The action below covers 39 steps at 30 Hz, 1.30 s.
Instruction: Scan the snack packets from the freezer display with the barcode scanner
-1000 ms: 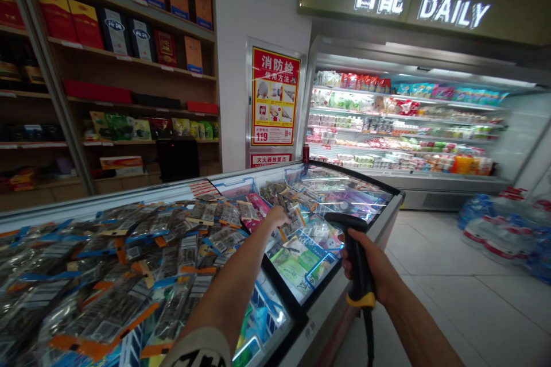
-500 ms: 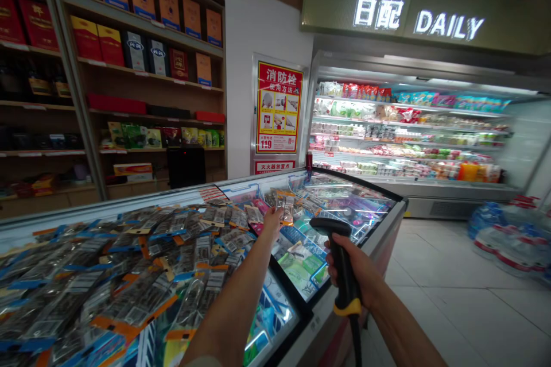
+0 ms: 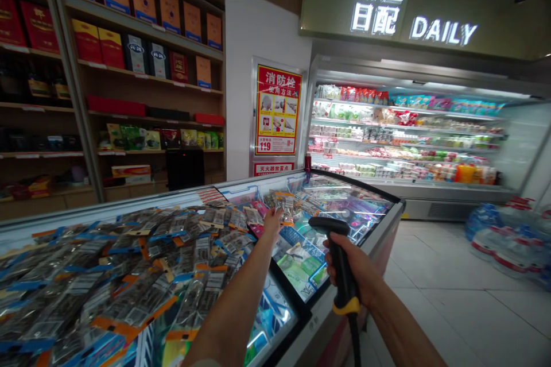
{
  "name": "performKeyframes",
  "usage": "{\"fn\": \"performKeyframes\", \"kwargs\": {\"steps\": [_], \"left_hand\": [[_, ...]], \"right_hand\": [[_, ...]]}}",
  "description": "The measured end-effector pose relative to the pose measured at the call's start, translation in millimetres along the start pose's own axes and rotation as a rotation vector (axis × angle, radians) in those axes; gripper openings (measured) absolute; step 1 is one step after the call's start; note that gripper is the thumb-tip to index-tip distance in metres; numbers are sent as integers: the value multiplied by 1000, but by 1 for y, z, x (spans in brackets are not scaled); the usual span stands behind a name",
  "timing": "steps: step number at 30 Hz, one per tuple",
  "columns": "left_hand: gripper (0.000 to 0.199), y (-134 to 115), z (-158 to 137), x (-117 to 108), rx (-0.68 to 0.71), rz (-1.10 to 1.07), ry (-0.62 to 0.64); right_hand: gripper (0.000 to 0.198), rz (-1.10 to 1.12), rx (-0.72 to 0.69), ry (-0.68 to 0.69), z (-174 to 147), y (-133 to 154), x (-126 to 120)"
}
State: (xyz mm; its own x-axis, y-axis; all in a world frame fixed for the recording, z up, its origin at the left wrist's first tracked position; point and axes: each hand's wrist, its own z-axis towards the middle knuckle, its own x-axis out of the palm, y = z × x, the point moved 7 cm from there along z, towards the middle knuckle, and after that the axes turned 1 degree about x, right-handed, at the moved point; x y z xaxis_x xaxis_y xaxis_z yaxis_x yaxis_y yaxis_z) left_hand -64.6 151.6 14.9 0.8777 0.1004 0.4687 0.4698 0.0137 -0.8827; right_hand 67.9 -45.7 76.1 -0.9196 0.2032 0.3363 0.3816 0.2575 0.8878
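My left hand (image 3: 272, 222) is stretched forward over the freezer and closed on a small clear packet (image 3: 287, 211) with orange ends. In my right hand (image 3: 352, 261) is a black and yellow barcode scanner (image 3: 341, 263), held upright by its handle with its head pointing left toward the packet. A cable hangs down from the scanner's base. Many similar packets (image 3: 142, 258) with orange or blue ends lie heaped on the glass top to the left of my left arm. The fingertips behind the packet are partly hidden.
The chest freezer (image 3: 310, 321) has a glass top with bagged goods beneath. A red can (image 3: 307, 162) stands at its far edge. Shelves of boxes (image 3: 167, 11) rise at the left. A lit refrigerated display (image 3: 408, 131) and wrapped water bottles (image 3: 503, 240) are at the right.
The view has shifted very slightly. My left hand still holds the packet, and my right hand keeps the scanner in nearly the same place.
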Motion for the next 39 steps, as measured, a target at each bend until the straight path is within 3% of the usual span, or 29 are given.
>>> {"fn": "performKeyframes", "kwargs": {"steps": [14, 32, 35, 39], "left_hand": [[32, 6, 7, 0, 47, -45, 3], [20, 13, 11, -8, -21, -8, -23], [16, 5, 15, -14, 65, 148, -58], [16, -24, 17, -34, 233, 522, -219]], "right_hand": [[23, 5, 30, 22, 6, -1, -1], [23, -27, 48, 27, 15, 0, 8], [24, -39, -2, -1, 20, 2, 2], [23, -73, -41, -56, 32, 1, -10]]}}
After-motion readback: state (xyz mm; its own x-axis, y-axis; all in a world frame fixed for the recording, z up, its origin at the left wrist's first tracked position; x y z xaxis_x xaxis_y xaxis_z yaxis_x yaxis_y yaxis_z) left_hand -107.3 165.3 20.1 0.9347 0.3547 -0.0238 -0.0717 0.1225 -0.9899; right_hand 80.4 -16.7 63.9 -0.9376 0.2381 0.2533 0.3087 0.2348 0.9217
